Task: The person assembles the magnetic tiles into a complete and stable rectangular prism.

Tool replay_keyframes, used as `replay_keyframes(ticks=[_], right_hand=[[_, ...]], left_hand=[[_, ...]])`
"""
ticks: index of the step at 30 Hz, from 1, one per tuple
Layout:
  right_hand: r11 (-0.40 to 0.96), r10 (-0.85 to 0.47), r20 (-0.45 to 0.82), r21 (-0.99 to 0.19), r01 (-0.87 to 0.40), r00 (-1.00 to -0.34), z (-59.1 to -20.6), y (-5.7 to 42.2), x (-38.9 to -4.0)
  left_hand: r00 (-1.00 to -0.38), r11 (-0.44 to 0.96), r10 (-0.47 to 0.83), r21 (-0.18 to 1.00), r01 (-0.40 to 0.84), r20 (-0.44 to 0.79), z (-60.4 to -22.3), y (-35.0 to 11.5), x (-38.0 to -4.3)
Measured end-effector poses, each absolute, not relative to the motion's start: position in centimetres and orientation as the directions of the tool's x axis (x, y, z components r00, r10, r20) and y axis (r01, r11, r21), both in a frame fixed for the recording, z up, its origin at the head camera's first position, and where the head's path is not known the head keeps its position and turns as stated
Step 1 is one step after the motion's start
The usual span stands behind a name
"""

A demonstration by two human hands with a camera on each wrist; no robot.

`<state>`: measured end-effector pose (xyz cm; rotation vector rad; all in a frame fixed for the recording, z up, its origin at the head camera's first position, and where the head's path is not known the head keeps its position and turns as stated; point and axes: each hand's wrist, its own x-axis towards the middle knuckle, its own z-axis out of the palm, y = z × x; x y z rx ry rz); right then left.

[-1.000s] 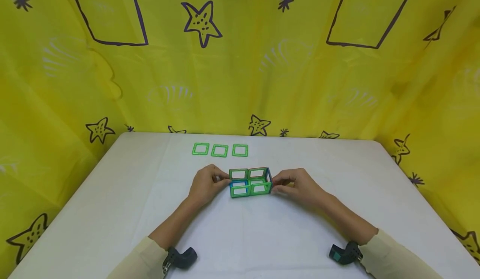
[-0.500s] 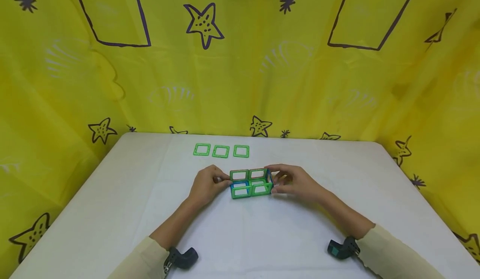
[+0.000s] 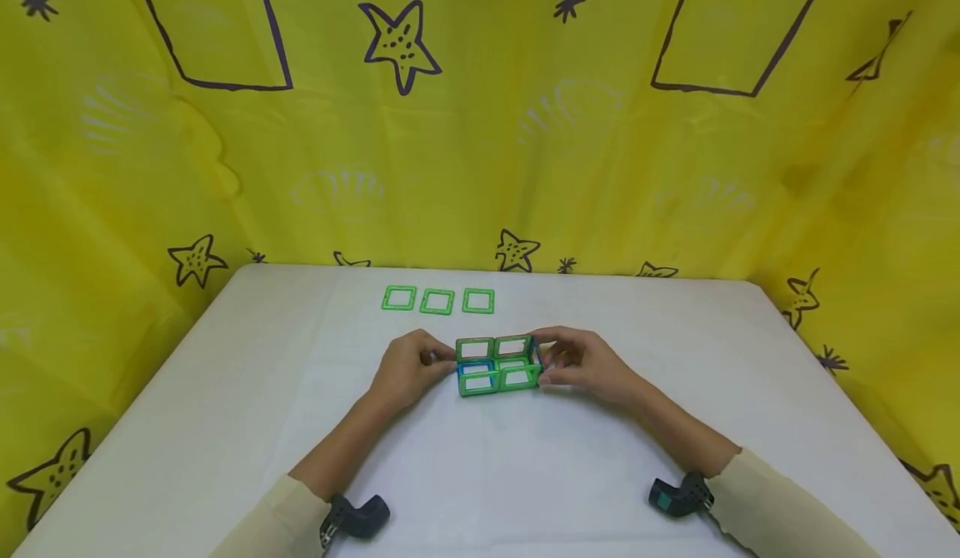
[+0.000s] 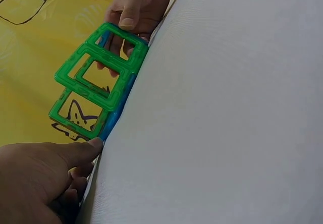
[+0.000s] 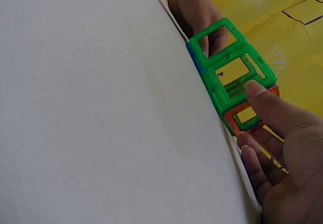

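An open-topped box of see-through magnetic tiles (image 3: pixel 477 384) sits on the table, two squares long. Green tiles form its front and back walls. Its base shows a blue tile at the left, and an orange-framed end tile (image 5: pixel 233 123) stands at the right. The left end has no wall. There my left hand (image 3: pixel 407 370) holds the box by thumb and finger, a fingertip right at the blue base edge in the left wrist view. My right hand (image 3: pixel 592 365) grips the right end, thumb at the front corner and a finger reaching to the back corner.
Three loose green square tiles (image 3: pixel 400 298) lie flat in a row behind the box. A white cloth covers the table (image 3: pixel 675 333). A yellow curtain (image 3: pixel 480 150) with starfish drawings hangs behind and along both sides.
My right hand's finger has spread from the near side of the end wall to its back corner, thumb staying at the front. The left hand and the box look nearly unmoved.
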<state>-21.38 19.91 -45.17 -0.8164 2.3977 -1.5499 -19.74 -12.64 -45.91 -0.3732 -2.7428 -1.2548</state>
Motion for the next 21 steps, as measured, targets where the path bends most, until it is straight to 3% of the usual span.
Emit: replay_keyframes(ticks=[21], right_hand=[[0.339, -0.522, 0.147, -0.868, -0.363, -0.840, -45.83, 20.01, -21.43]], left_hand=[[-0.967, 0.612, 0.188, 0.750, 0.251, 0.170, -45.55, -13.08, -19.84]])
